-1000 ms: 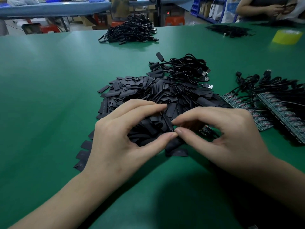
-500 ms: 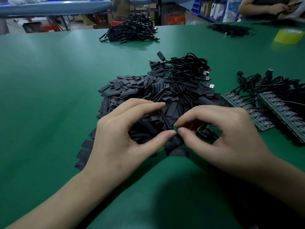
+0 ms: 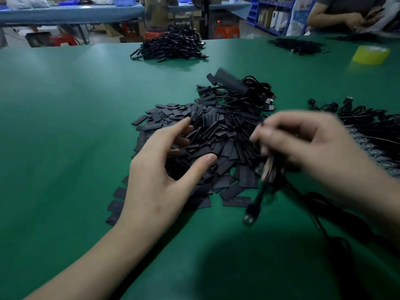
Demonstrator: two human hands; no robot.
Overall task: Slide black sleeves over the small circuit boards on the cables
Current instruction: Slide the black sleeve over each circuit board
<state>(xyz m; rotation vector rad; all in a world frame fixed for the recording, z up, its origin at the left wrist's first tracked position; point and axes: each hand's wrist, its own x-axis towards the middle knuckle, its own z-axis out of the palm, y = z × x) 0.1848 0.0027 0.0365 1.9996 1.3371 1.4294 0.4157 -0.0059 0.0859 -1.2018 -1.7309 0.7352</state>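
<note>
Holding left hand (image 3: pixel 164 169) over the sleeves (image 3: pixel 216 135), fingers spread and slack, gripping nothing: probably poised to pick one. Pinching a cable (image 3: pixel 260 193) in right hand (image 3: pixel 303 148), fingers curled, blurred. Plug (image 3: pixel 251 215) dangling, board (image 3: pixel 260 167) seemingly bare just below the fingers, placed for sleeving. Blue bins (image 3: pixel 125 2) far back, contents too small to tell.

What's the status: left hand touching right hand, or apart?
Apart. Head view: the pile of flat black sleeves shows plainly in the gap between the open left hand and the right hand gripping a thin black cable.
</note>
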